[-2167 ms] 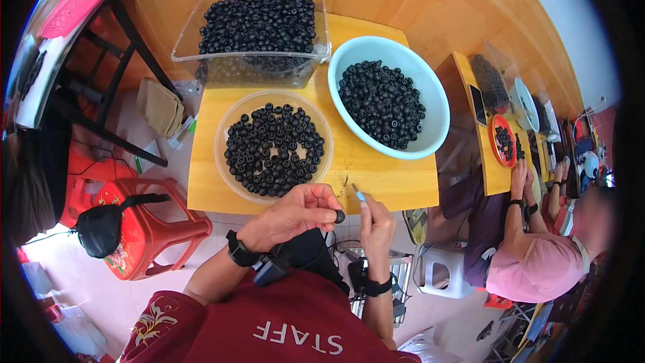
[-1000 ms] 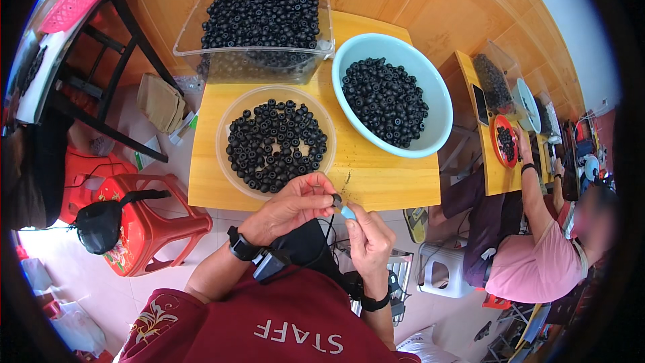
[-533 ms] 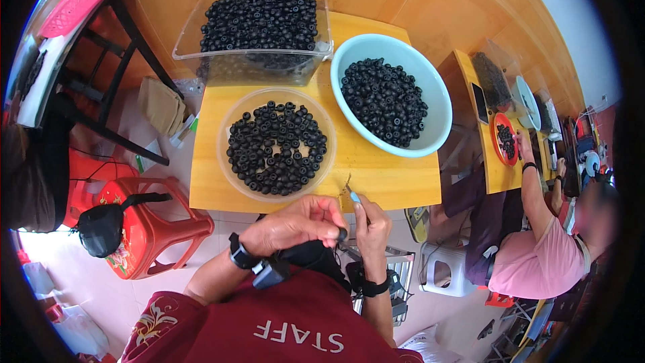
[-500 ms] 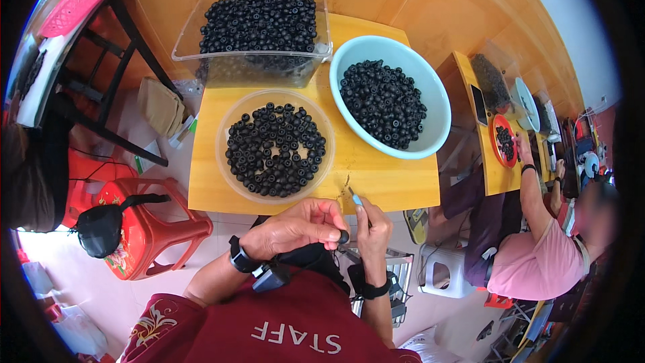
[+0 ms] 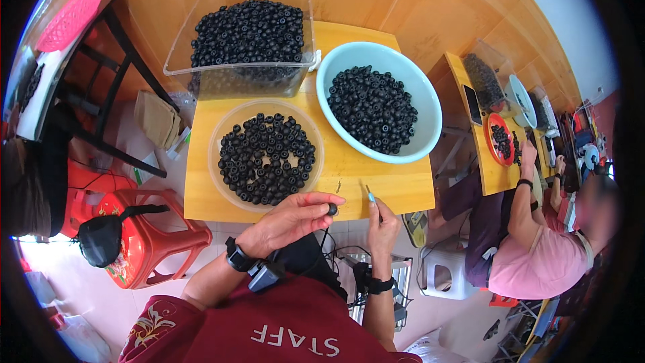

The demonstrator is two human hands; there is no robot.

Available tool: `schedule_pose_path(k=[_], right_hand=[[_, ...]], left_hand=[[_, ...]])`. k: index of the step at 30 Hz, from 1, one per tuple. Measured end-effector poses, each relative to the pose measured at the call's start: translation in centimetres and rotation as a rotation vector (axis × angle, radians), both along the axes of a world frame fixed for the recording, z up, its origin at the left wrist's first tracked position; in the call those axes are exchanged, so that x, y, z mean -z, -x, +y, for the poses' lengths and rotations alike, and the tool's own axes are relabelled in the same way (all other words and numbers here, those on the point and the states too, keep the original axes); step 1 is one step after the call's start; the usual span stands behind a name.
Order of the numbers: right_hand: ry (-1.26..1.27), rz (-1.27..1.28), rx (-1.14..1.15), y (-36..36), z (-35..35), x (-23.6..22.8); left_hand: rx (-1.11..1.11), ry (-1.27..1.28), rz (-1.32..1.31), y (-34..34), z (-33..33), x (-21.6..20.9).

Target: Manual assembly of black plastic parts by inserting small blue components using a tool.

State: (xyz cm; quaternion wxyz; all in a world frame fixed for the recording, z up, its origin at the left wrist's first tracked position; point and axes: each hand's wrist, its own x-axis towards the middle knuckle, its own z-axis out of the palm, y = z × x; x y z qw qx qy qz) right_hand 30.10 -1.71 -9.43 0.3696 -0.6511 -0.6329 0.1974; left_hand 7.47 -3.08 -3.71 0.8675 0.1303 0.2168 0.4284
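Between the thumb and fingers of my left hand [image 5: 290,223] is a small round black bead-like part [image 5: 332,209], just off the table's front edge. My right hand [image 5: 383,227], a little to its right, grips a slim tool with a light-blue handle [image 5: 371,197] and a thin metal tip pointing up and away. Tool and bead are apart. Beyond my left hand stands a shallow, round clear tub [image 5: 213,156] of similar black parts with holes. To its right, a pale-blue basin [image 5: 431,124] holds many more.
A clear rectangular bin [image 5: 255,87] heaped with black parts stands at the back of the yellow table [image 5: 396,185]. A red stool [image 5: 151,242] with a black bag is at left. At right, a person in pink [image 5: 537,262] works at another table with a red tray [image 5: 492,151].
My hands are farther apart, and the tool tip has moved right, away from the bead. The whole view has shifted slightly. The other person's hand has moved at the red tray.
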Motion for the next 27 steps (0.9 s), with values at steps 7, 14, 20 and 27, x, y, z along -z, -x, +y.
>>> schedule_pose_path(k=[7,14,20,27], right_hand=[[0.043,-0.038,0.057,0.0,0.1,0.2],[-0.024,-0.038,0.049,0.0,0.2,0.6],[-0.008,-0.077,0.041,0.5,0.2,0.5],[-0.016,0.022,0.007,-0.2,0.0,0.6]], left_hand=[[0.066,-0.113,0.19,0.0,1.8,0.0],[0.142,-0.258,0.348,0.5,5.9,-1.6],[0.069,-0.483,0.557,-0.4,12.4,-2.8],[0.001,-0.558,0.845,-1.1,14.7,-10.5]])
